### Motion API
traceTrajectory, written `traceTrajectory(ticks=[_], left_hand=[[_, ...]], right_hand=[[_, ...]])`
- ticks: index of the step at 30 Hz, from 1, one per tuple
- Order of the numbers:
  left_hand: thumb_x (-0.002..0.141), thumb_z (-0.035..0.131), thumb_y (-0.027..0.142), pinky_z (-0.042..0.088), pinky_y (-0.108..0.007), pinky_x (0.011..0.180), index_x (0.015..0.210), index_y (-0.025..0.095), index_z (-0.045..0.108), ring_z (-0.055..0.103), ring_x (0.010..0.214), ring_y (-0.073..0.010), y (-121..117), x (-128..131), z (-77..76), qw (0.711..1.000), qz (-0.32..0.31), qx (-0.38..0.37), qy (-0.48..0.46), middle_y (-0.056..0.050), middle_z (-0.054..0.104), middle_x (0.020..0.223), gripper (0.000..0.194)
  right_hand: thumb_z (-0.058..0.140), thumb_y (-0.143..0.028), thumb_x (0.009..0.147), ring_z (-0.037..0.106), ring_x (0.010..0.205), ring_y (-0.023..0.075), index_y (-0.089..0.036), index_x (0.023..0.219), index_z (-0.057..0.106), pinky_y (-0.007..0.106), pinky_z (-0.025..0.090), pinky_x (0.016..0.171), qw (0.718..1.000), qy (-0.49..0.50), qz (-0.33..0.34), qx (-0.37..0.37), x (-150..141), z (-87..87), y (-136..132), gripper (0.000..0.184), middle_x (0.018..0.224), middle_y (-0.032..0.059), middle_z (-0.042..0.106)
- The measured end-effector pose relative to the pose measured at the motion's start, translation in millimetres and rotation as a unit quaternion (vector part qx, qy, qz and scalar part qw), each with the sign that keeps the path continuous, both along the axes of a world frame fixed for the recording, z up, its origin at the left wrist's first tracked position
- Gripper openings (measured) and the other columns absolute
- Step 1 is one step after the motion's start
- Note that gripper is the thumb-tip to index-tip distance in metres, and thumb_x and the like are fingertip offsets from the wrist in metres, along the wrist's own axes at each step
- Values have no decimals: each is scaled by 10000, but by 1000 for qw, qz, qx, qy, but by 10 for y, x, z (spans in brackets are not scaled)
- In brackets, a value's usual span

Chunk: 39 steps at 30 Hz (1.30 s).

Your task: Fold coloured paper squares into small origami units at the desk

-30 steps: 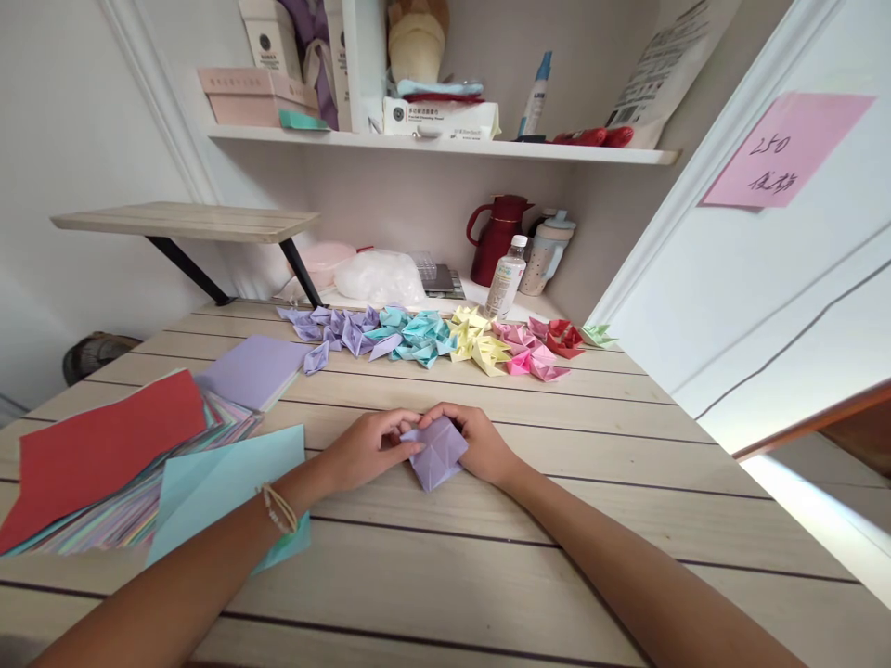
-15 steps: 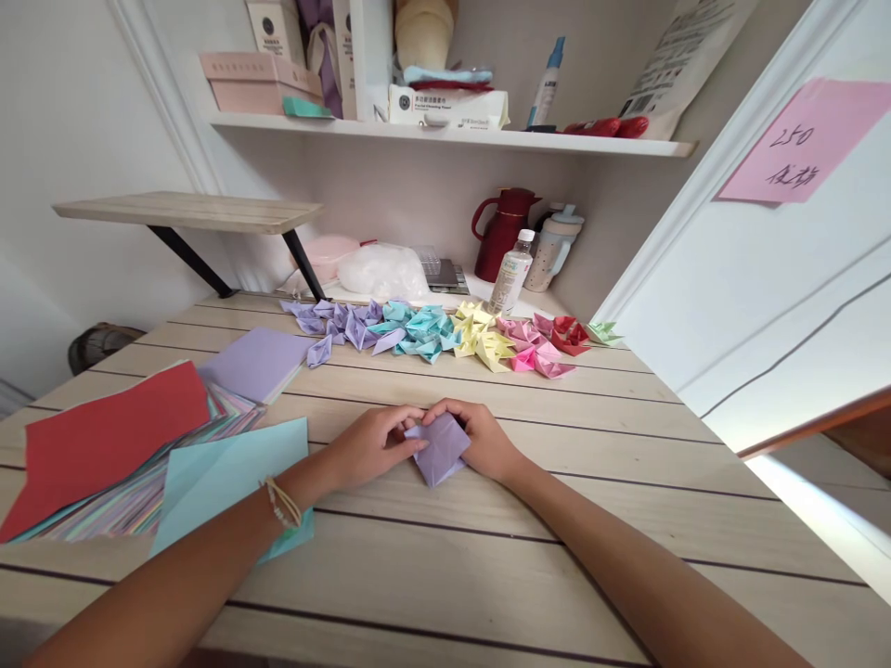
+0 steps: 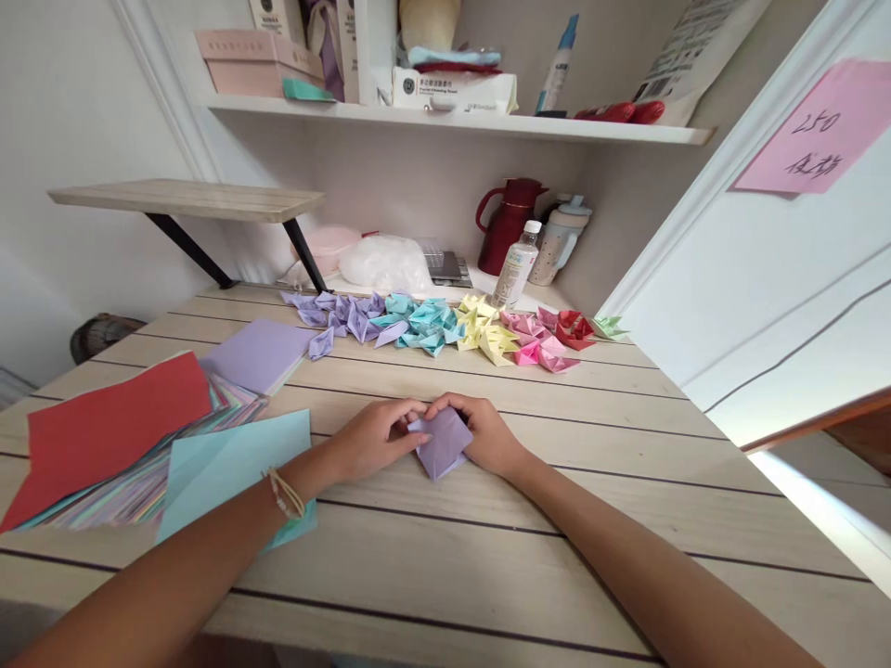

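Observation:
A folded piece of purple origami paper (image 3: 444, 443) is held between my two hands above the middle of the table, its pointed corner toward me. My left hand (image 3: 380, 436) pinches its left corner, thumb on the front face. My right hand (image 3: 487, 434) grips the upper right edge, with its fingers curled over the top and partly hidden behind the paper. Beyond my hands lies a row of finished folded paper pieces: purple ones (image 3: 358, 320), light blue ones (image 3: 426, 325), yellow ones (image 3: 487, 332), pink ones (image 3: 547, 345) and red ones (image 3: 574, 327).
At the left, a red sheet (image 3: 115, 431) tops a fanned paper stack, beside a purple paper pad (image 3: 261, 355) and a light blue sheet (image 3: 237, 459) under my left forearm. Behind the row stand a plastic bottle (image 3: 516, 267), a red jug (image 3: 510, 223) and a small raised shelf (image 3: 187, 199).
The view has tilted down slightly. Both hands keep the same hold on the purple paper, with hardly any visible movement.

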<state>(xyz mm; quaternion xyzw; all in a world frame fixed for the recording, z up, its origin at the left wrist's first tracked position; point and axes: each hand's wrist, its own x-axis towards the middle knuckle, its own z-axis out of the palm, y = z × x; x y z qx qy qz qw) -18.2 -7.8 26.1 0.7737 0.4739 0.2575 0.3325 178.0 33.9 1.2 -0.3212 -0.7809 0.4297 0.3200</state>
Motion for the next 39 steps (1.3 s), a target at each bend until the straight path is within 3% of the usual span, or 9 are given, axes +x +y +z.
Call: traceTrajectory(ticks=[23,39], left_hand=[[820,536,337,403,-239,636,1031,195,622,532,691,-137,0,8,-7,1000,-1,22,-2,-15,619,786,269],[838,522,310,414,-257,649,1070,205,580,538,716,-149,-34,19,-8,997,-11,40,63,-26,609,844,261]], right_hand=[[523,-42,643,599,721,145,-183,912,646,220,437,636,1000,-6,2,11,8,3,-6,327,852,10,688],[512,-31,643,598,732,141,-178,908,641,221,439,651,1000,-8,9,27,14,6,-11,329,871,12,686]])
